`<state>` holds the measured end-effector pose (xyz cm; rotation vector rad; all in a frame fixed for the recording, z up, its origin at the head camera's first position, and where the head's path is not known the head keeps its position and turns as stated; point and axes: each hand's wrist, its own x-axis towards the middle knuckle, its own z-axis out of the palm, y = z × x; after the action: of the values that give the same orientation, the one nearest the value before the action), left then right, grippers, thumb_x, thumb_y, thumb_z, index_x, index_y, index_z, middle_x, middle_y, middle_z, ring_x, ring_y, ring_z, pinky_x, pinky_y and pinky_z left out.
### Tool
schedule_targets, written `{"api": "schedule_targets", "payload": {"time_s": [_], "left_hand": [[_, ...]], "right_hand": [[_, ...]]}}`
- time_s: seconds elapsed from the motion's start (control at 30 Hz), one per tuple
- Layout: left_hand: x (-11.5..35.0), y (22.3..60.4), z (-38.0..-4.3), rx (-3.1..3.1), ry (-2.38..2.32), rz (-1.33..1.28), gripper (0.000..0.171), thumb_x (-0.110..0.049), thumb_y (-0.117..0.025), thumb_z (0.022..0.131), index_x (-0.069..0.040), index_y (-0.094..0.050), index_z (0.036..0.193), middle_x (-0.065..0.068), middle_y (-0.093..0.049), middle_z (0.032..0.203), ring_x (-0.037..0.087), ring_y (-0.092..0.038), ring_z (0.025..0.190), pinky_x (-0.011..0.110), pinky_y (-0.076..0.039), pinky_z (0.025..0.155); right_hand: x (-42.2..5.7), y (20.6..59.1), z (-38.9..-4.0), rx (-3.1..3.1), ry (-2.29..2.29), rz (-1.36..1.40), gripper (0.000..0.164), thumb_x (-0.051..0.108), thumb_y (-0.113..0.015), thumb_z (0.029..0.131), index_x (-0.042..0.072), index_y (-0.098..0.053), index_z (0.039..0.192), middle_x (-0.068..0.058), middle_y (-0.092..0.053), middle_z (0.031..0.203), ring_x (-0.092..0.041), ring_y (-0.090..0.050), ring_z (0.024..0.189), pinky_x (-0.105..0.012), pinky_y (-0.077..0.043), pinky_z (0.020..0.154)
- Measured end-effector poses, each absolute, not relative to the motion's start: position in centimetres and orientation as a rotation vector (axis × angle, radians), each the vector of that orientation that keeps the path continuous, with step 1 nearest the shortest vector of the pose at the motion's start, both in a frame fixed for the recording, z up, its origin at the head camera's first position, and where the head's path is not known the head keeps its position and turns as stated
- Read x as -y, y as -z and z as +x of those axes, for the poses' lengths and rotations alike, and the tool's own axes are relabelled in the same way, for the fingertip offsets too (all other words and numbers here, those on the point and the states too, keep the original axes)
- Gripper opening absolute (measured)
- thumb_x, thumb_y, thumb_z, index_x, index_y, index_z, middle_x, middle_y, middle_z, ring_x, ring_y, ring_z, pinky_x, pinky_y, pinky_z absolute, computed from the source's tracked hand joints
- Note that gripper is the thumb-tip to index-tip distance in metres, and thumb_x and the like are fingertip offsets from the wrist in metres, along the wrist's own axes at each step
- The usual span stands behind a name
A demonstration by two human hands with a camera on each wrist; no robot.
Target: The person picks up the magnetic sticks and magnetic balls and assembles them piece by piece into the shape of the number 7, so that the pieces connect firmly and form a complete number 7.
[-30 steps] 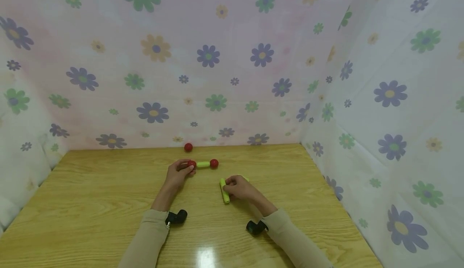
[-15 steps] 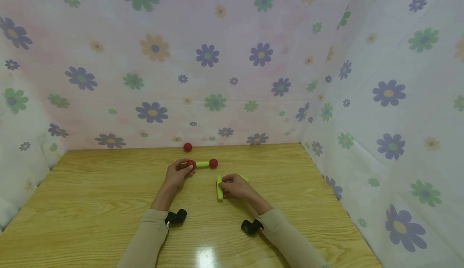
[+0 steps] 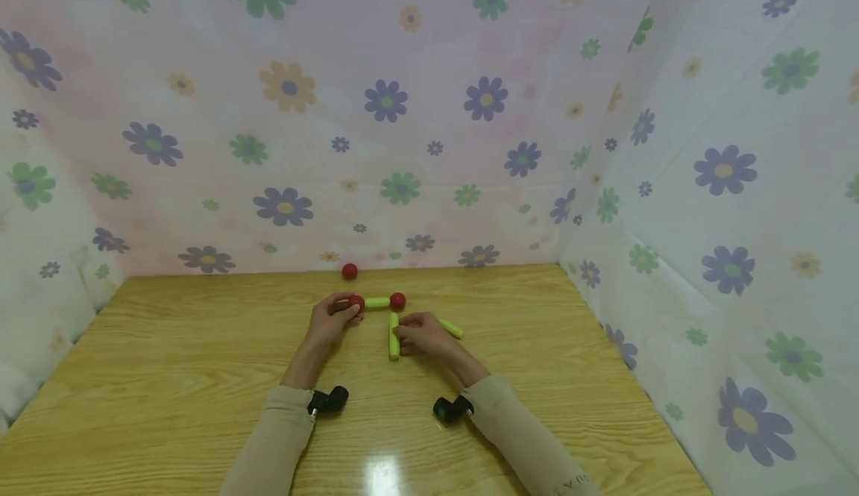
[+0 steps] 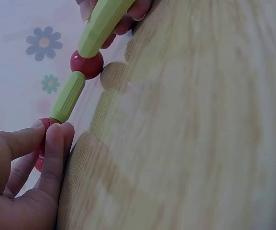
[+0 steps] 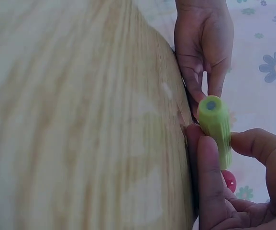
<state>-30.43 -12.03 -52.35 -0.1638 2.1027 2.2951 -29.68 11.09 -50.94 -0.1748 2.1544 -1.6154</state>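
Observation:
In the head view my left hand (image 3: 327, 324) pinches a red ball (image 3: 356, 303) between thumb and fingers. A short light-green ribbed rod (image 3: 377, 303) joins that ball to a second red ball (image 3: 398, 301) on its right. My right hand (image 3: 426, 334) pinches a longer green rod (image 3: 394, 339), which points away from me with its far end close to the second ball. In the left wrist view this longer rod (image 4: 102, 28) meets or overlaps the ball (image 4: 87, 64); contact is unclear. A grey spot shows on the rod's near end (image 5: 211, 105) in the right wrist view.
Another green rod (image 3: 452, 328) lies on the wooden table (image 3: 201, 377), just beyond my right hand. A loose red ball (image 3: 350, 271) sits at the table's back edge, by the flowered cloth (image 3: 429, 108) that hangs behind.
My right hand has moved left and away from me with the longer rod, bringing its end up to the right-hand ball and uncovering the rod behind. The left hand stays on its ball.

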Motion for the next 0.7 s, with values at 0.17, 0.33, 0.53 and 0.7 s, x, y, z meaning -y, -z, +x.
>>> {"api": "schedule_targets", "payload": {"time_s": [0.17, 0.33, 0.53, 0.7], "left_hand": [[12.05, 52.41, -30.4, -2.099, -2.299, -0.164, 0.04, 0.001, -0.061, 0.103, 0.008, -0.053, 0.141, 0.031, -0.06, 0.128, 0.009, -0.073, 0.081, 0.02, -0.063, 0.077], [12.04, 52.38, -30.35, -2.099, -2.295, -0.169, 0.041, 0.0, -0.061, 0.103, 0.008, -0.052, 0.142, 0.033, -0.058, 0.131, 0.01, -0.073, 0.083, 0.02, -0.063, 0.077], [12.01, 52.34, -30.36, -2.092, -2.289, -0.179, 0.042, -0.001, -0.061, 0.103, 0.007, -0.052, 0.143, 0.032, -0.057, 0.133, 0.01, -0.073, 0.084, 0.019, -0.063, 0.078], [11.97, 52.45, -30.45, -2.09, -2.287, -0.198, 0.043, 0.0, -0.061, 0.103, 0.007, -0.052, 0.144, 0.032, -0.057, 0.132, 0.01, -0.073, 0.083, 0.019, -0.063, 0.076]], "right_hand": [[-10.78, 51.22, -30.16, -2.147, 1.658, -0.108, 0.043, 0.018, -0.064, 0.103, -0.011, -0.059, 0.135, -0.019, -0.069, 0.118, -0.014, -0.07, 0.088, -0.028, -0.065, 0.08], [-10.63, 51.23, -30.3, -2.126, 1.69, -0.077, 0.042, 0.015, -0.065, 0.102, -0.013, -0.061, 0.133, -0.02, -0.07, 0.116, -0.014, -0.071, 0.088, -0.028, -0.065, 0.083], [-10.61, 51.04, -30.31, -2.123, 1.698, -0.063, 0.039, 0.017, -0.066, 0.101, -0.011, -0.064, 0.129, -0.018, -0.071, 0.114, -0.012, -0.071, 0.087, -0.028, -0.065, 0.083], [-10.6, 50.98, -30.4, -2.104, 1.729, -0.042, 0.035, 0.016, -0.068, 0.099, -0.01, -0.068, 0.123, -0.015, -0.072, 0.109, -0.01, -0.07, 0.08, -0.027, -0.065, 0.082]]}}
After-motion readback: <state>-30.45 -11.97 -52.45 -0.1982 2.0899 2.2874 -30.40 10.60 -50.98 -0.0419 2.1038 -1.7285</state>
